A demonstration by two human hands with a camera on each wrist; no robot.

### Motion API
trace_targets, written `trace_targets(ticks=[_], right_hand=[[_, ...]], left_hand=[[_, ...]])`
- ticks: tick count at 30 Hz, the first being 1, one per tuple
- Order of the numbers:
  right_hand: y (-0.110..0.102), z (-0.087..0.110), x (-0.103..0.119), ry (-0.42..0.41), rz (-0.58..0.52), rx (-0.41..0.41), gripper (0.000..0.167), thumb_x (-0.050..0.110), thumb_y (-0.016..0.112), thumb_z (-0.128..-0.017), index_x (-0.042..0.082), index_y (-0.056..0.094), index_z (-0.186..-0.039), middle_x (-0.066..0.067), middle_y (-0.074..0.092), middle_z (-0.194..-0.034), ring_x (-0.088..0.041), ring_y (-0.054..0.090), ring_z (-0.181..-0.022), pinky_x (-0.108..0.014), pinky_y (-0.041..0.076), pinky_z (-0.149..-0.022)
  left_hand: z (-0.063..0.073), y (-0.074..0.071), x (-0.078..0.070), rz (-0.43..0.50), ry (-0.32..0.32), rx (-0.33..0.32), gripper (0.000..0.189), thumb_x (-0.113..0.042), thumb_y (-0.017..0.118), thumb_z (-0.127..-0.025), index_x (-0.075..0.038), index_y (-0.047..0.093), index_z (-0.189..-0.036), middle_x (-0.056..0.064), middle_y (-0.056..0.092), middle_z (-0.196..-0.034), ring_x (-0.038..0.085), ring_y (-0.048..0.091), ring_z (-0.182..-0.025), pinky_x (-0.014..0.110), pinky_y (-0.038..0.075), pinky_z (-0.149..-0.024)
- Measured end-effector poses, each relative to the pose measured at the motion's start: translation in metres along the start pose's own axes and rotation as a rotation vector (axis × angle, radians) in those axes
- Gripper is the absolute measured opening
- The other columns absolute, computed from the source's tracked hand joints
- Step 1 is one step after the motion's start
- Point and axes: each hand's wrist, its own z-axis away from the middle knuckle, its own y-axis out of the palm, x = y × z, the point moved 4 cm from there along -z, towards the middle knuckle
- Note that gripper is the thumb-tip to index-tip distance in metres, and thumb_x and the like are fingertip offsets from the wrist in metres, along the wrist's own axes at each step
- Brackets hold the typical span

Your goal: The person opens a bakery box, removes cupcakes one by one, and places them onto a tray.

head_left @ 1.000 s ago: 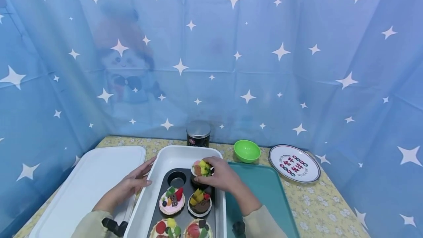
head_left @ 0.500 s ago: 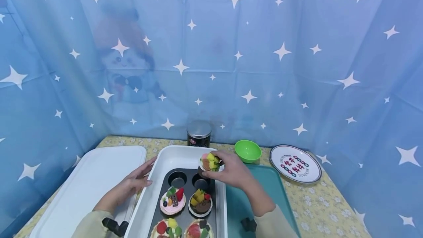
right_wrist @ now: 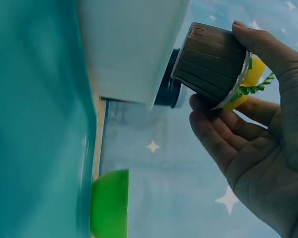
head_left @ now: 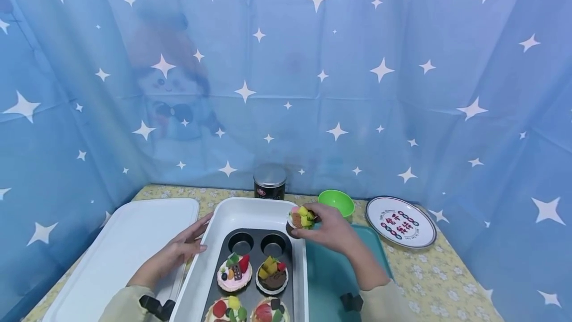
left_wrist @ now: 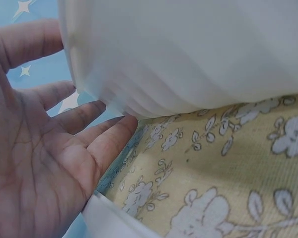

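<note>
In my right hand (head_left: 328, 227) a cupcake (head_left: 300, 218) with yellow fruit on top is pinched between thumb and fingers, held over the right rim of a white bin (head_left: 203, 257). Its brown pleated cup (right_wrist: 211, 59) shows in the right wrist view. My left hand (head_left: 180, 250) touches the bin's left side with fingers extended, as the left wrist view also shows. Inside the bin lies a dark muffin pan (head_left: 256, 237). Its two far wells hold nothing; several cupcakes, among them a pink one (head_left: 234, 275) and a chocolate one (head_left: 271, 277), sit in the nearer wells.
A teal tray (head_left: 326, 272) lies right of the bin, a white tray (head_left: 120, 247) left of it. Behind stand a dark canister (head_left: 269, 183), a green bowl (head_left: 337, 201) and a printed plate (head_left: 401, 222). A blue starry curtain (head_left: 286, 63) surrounds the table.
My right hand has lifted the fruit cupcake from the far right well of the muffin pan and carried it right to the bin's rim. My left hand has stayed in place.
</note>
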Motion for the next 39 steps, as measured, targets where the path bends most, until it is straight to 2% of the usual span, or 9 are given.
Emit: trace_targets(ticks=[5, 11, 21, 29, 34, 39], right_hand=[[-0.007, 0.001, -0.014, 0.041, -0.025, -0.003, 0.056, 0.049, 0.084, -0.078, 0.016, 0.068, -0.120, 0.007, 0.062, -0.096, -0.012, 0.058, -0.084, -0.032, 0.051, -0.072], [-0.013, 0.002, -0.037, 0.094, -0.032, -0.001, 0.058, 0.050, 0.083, -0.079, 0.016, 0.067, -0.123, 0.005, 0.063, -0.099, -0.014, 0.058, -0.087, -0.035, 0.051, -0.074], [-0.016, 0.005, -0.069, 0.157, -0.020, -0.014, 0.054, 0.052, 0.082, -0.080, 0.019, 0.068, -0.120, 0.005, 0.064, -0.098, -0.015, 0.058, -0.086, -0.034, 0.050, -0.072], [-0.014, 0.005, -0.082, 0.164, -0.007, -0.009, 0.053, 0.051, 0.082, -0.080, 0.015, 0.068, -0.116, 0.002, 0.062, -0.095, -0.016, 0.056, -0.083, -0.034, 0.049, -0.069], [-0.009, 0.006, -0.088, 0.154, 0.029, 0.008, 0.056, 0.048, 0.083, -0.080, 0.013, 0.068, -0.121, 0.004, 0.064, -0.098, -0.015, 0.056, -0.083, -0.035, 0.047, -0.070], [-0.002, 0.006, -0.094, 0.149, 0.014, 0.032, 0.055, 0.046, 0.084, -0.080, 0.013, 0.068, -0.121, 0.004, 0.064, -0.098, -0.014, 0.057, -0.084, -0.036, 0.048, -0.072]], left_hand=[[0.000, 0.000, 0.001, -0.001, -0.009, -0.009, 0.086, -0.022, 0.062, -0.092, -0.026, 0.015, -0.163, 0.018, 0.014, -0.166, 0.045, 0.015, -0.150, 0.062, 0.021, -0.116], [0.000, 0.000, 0.000, 0.004, -0.007, -0.017, 0.086, -0.021, 0.062, -0.091, -0.026, 0.015, -0.163, 0.017, 0.015, -0.166, 0.045, 0.015, -0.150, 0.062, 0.020, -0.116], [0.000, 0.001, 0.000, -0.007, 0.001, -0.008, 0.086, -0.021, 0.062, -0.092, -0.025, 0.014, -0.163, 0.019, 0.013, -0.166, 0.045, 0.014, -0.150, 0.061, 0.022, -0.116], [0.002, 0.000, 0.001, -0.013, -0.010, -0.040, 0.085, -0.021, 0.063, -0.091, -0.028, 0.018, -0.163, 0.018, 0.016, -0.166, 0.047, 0.017, -0.149, 0.062, 0.023, -0.115], [0.001, 0.000, 0.000, -0.008, -0.003, -0.028, 0.085, -0.021, 0.062, -0.091, -0.027, 0.016, -0.163, 0.019, 0.015, -0.166, 0.047, 0.017, -0.149, 0.062, 0.022, -0.116], [0.001, 0.001, 0.000, -0.007, 0.006, -0.009, 0.085, -0.020, 0.061, -0.092, -0.025, 0.014, -0.163, 0.019, 0.014, -0.166, 0.047, 0.016, -0.149, 0.061, 0.023, -0.116]])
